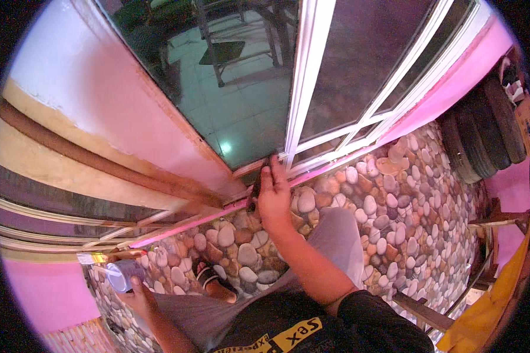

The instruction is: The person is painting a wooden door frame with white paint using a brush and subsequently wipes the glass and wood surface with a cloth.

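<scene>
Low on the left, my left hand [140, 299] is closed around a small round tub [120, 277] with pale lavender-white contents or lid and a white streak across its top. A paintbrush [109, 257] with a red and yellow part lies just beyond the tub's rim; whether my fingers touch it is hidden. My right hand [274, 191] reaches to the lower corner of the white door frame [305, 70], beside the dark glass pane [229, 112]. Its fingers are bent against a dark object [255, 193], mostly covered and too unclear to name.
Pebble-patterned flooring [388, 235] runs under me, with my sandalled foot [212, 282] on it. Stacked tyres [483, 135] stand at the far right, near a wooden bench [424, 312] and a yellow sheet [489, 306]. A pink and white wall panel [129, 100] rises at left.
</scene>
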A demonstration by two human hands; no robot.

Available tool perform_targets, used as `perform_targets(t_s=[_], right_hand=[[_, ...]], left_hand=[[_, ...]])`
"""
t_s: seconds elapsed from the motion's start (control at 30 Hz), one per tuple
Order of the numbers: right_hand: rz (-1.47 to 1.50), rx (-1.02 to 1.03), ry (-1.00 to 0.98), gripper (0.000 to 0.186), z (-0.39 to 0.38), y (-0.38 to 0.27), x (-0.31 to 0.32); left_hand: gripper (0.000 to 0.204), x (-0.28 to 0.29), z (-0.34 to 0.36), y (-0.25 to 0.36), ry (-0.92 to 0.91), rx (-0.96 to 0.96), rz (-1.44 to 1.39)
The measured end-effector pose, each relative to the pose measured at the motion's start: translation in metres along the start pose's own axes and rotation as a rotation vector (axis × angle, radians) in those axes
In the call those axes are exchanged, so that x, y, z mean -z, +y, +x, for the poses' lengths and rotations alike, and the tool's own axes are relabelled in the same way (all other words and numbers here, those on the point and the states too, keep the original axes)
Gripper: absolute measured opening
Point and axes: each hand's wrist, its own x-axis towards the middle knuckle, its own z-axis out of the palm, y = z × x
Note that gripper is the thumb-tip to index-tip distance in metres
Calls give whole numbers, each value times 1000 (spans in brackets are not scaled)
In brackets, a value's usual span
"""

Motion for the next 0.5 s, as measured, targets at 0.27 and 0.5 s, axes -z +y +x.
perform_targets(t_s=[0.27,0.5], right_hand=[[-35,53,75,41,5,5,3],[-8,-52,51,41,6,2,4]], left_hand=[[66,14,10,-21,-33,-8,-115],[88,17,9,-15,34,7,-22]])
